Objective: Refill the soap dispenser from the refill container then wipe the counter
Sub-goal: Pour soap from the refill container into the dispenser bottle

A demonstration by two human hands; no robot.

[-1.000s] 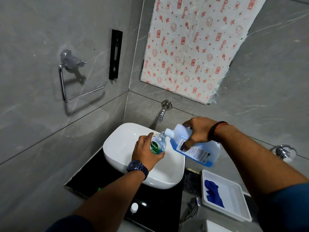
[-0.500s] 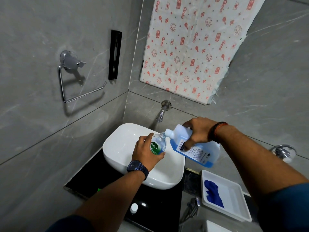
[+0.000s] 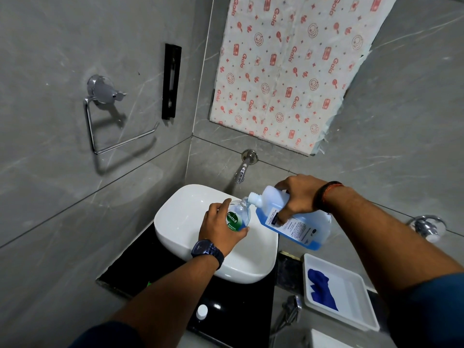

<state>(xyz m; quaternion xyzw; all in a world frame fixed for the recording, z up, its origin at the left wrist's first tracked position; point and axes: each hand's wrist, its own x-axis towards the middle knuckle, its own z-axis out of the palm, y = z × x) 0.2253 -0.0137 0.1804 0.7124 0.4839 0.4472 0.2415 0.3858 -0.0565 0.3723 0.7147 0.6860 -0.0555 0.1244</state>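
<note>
Little had changed since a second earlier: both hands and both bottles stayed put over the basin [image 3: 190, 222], and the view barely shifted. The left hand [image 3: 221, 228] was wrapped around one dispenser [image 3: 238, 217], held above the basin's middle. The right hand [image 3: 298, 197] gripped one refill jug [image 3: 293, 222], tipped over the basin's right rim, its open neck at the dispenser's mouth, blue liquid running in. One white cap [image 3: 202, 311] lay on the black counter [image 3: 238, 302] in front of the basin. One tray [image 3: 351, 297], right of the basin, held one blue cloth [image 3: 321, 288].
</note>
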